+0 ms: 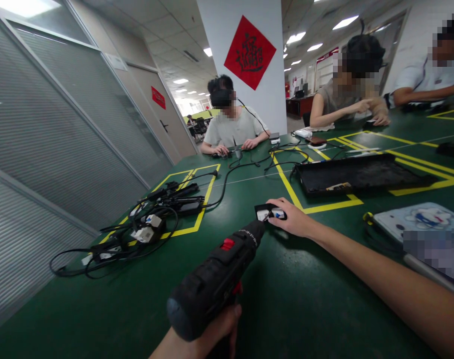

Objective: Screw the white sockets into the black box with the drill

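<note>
A: What does the left hand (215, 326) grip?
B: A power drill (215, 279), our landmark: matte black plastic, domed at the rear, with a numbered collar and a small red switch on top. The hand is wrapped around its handle, which is largely hidden.

A: And the right hand (292, 217)?
B: Just ahead of the drill's nose, thumb and fingers pinch a small black case (264, 211), a rectangular shell with smooth white parts inside. A slim metal bit reaches from the drill to the case; whether they touch cannot be told.

A: What surrounds them?
B: Left of the drill, a tangle of flexible black cables (189, 205) with blocky white pieces (144, 234). Right of the drill and farther ahead, a long, shallow black tray (361, 174) with raised edges, near flat yellow strips (286, 183). Nearer on that side, a pale, flat, round-cornered object (417, 219) bearing a cartoon print. All lie on a green bench (287, 294) with a faint sheen. Well beyond the drill, a person (236, 124) in a pale shirt sits opposite.
</note>
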`<state>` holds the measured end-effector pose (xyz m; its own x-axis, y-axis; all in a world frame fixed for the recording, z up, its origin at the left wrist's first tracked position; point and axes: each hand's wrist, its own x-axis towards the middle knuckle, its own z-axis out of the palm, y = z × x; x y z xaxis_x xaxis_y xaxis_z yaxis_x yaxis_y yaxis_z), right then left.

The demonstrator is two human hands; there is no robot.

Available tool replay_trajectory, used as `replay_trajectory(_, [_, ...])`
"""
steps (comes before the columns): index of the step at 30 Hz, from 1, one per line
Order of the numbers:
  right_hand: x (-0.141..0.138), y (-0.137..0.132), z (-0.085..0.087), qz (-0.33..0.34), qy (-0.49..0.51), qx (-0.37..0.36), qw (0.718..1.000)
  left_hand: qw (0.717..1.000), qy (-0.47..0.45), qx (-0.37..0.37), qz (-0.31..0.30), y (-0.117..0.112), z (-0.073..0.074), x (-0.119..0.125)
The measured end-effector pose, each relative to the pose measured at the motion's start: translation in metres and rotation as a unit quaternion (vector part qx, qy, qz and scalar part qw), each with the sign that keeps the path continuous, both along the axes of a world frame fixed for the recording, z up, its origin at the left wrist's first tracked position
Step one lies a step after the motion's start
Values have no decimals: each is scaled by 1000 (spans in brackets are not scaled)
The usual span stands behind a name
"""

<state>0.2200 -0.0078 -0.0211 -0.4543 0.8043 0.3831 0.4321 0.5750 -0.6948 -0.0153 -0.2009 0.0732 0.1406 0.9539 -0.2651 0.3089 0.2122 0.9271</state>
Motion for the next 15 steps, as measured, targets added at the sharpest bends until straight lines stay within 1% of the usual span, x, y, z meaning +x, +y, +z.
replay_trajectory(3, [0,0,1,2,-1,-4,1000,1000,-12,-13,-3,0,1,0])
replay_trajectory(9, [0,-2,4,1,2,-8,1000,999,-40,-19,-16,2,-8,-2])
replay_trajectory(15, [0,-3,7,3,-9,-17,1000,998,-54,-16,-35,5,-10,-5])
